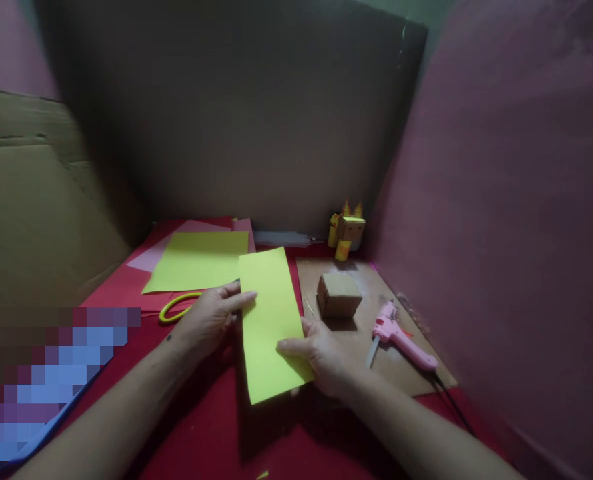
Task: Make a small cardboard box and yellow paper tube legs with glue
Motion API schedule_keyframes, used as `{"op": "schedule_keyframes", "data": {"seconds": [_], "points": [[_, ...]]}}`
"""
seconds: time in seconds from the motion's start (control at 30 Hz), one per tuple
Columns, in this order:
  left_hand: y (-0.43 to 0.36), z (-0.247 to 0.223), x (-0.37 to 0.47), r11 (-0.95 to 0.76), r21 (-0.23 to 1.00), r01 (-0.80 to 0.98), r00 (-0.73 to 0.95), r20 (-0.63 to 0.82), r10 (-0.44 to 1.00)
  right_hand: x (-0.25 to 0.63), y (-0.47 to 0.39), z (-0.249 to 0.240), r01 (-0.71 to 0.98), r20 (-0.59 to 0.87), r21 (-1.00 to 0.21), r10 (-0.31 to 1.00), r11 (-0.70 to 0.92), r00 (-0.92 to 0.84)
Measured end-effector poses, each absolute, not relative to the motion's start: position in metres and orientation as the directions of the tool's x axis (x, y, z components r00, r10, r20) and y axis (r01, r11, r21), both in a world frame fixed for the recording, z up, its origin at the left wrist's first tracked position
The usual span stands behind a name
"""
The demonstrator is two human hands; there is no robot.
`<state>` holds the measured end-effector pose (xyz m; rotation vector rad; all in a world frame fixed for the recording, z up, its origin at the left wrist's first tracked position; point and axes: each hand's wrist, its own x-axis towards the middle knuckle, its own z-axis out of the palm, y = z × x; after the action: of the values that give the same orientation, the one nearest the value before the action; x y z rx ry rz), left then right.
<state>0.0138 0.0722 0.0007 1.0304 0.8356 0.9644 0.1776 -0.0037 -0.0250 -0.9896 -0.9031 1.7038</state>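
A rectangular piece of yellow paper (271,313) is held up above the red tabletop (201,413), tilted a little. My left hand (213,317) grips its left edge, with the thumb on the front face. On the lower right edge my right hand (321,350) pinches the same paper, thumb on top and the other fingers behind. Beside my left wrist shows a yellow scissor handle (176,307); the rest of it is hidden by the hand. A small cardboard box (339,295) sits just beyond my right hand.
A pink glue gun (399,337) with a cord lies on a brown board (286,393) at the right. Behind stands a small cardboard animal figure (349,230). Yellow sheets (201,260) lie over pink and red paper (121,283) at the back left. Walls enclose the back and right.
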Motion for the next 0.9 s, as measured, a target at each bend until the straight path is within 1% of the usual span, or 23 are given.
{"op": "schedule_keyframes", "data": {"seconds": [0.07, 0.1, 0.2, 0.27, 0.3, 0.37, 0.4, 0.43, 0.47, 0.5, 0.53, 0.6, 0.63, 0.7, 0.77, 0.83, 0.9], "points": [[0.072, -0.004, 0.015, 0.263, 0.94, -0.219, 0.415, -0.154, 0.897, 0.178, -0.002, -0.025, -0.363, -0.199, -0.891, 0.954, -0.271, -0.223], [0.072, -0.005, 0.016, 0.265, 0.941, -0.209, 0.41, -0.162, 0.898, 0.178, -0.002, -0.024, -0.388, -0.174, -0.889, 0.963, -0.244, -0.207], [0.073, -0.008, 0.016, 0.235, 0.952, -0.197, 0.321, -0.164, 0.933, 0.183, -0.002, -0.019, -0.49, -0.091, -0.863, 0.992, -0.121, -0.084], [0.073, -0.007, 0.017, 0.239, 0.951, -0.198, 0.291, -0.176, 0.941, 0.189, -0.002, -0.014, -0.517, -0.047, -0.854, 0.998, -0.057, -0.032], [0.073, -0.005, 0.017, 0.247, 0.949, -0.198, 0.287, -0.185, 0.94, 0.192, -0.003, -0.012, -0.515, -0.023, -0.856, 0.999, -0.042, -0.042], [0.072, -0.002, 0.018, 0.267, 0.945, -0.186, 0.278, -0.21, 0.937, 0.199, -0.006, -0.009, -0.5, 0.035, -0.865, 0.991, -0.035, -0.131], [0.072, -0.001, 0.019, 0.279, 0.944, -0.173, 0.273, -0.226, 0.935, 0.202, -0.008, -0.008, -0.474, 0.065, -0.88, 0.975, -0.044, -0.211], [0.071, 0.001, 0.019, 0.291, 0.944, -0.157, 0.269, -0.242, 0.932, 0.204, -0.01, -0.007, -0.412, 0.088, -0.91, 0.95, -0.046, -0.299], [0.069, 0.002, 0.02, 0.299, 0.944, -0.142, 0.267, -0.255, 0.93, 0.206, -0.013, -0.007, -0.311, 0.107, -0.95, 0.922, -0.015, -0.372], [0.068, 0.003, 0.02, 0.307, 0.943, -0.13, 0.266, -0.265, 0.927, 0.207, -0.015, -0.007, -0.176, 0.128, -0.983, 0.9, 0.058, -0.418], [0.067, 0.003, 0.02, 0.309, 0.943, -0.126, 0.268, -0.267, 0.926, 0.207, -0.017, -0.007, -0.024, 0.156, -0.987, 0.887, 0.162, -0.434], [0.065, 0.002, 0.021, 0.299, 0.945, -0.134, 0.289, -0.252, 0.924, 0.205, -0.019, -0.008, 0.239, 0.25, -0.901, 0.883, 0.363, -0.398], [0.064, 0.0, 0.021, 0.29, 0.946, -0.143, 0.315, -0.234, 0.92, 0.203, -0.019, -0.008, 0.309, 0.312, -0.847, 0.876, 0.432, -0.368], [0.065, -0.004, 0.021, 0.258, 0.953, -0.161, 0.404, -0.175, 0.898, 0.201, -0.018, -0.009, 0.35, 0.397, -0.791, 0.857, 0.501, -0.329], [0.068, -0.008, 0.018, 0.18, 0.976, -0.125, 0.459, -0.104, 0.882, 0.2, -0.017, -0.01, 0.333, 0.453, -0.783, 0.848, 0.525, -0.274], [0.073, -0.011, 0.012, 0.08, 0.996, -0.048, 0.435, -0.052, 0.899, 0.2, -0.018, -0.01, 0.305, 0.484, -0.792, 0.848, 0.529, -0.215], [0.08, -0.013, 0.005, 0.02, 0.999, 0.047, 0.349, -0.035, 0.936, 0.202, -0.018, -0.01, 0.27, 0.494, -0.808, 0.852, 0.523, -0.171]]}}
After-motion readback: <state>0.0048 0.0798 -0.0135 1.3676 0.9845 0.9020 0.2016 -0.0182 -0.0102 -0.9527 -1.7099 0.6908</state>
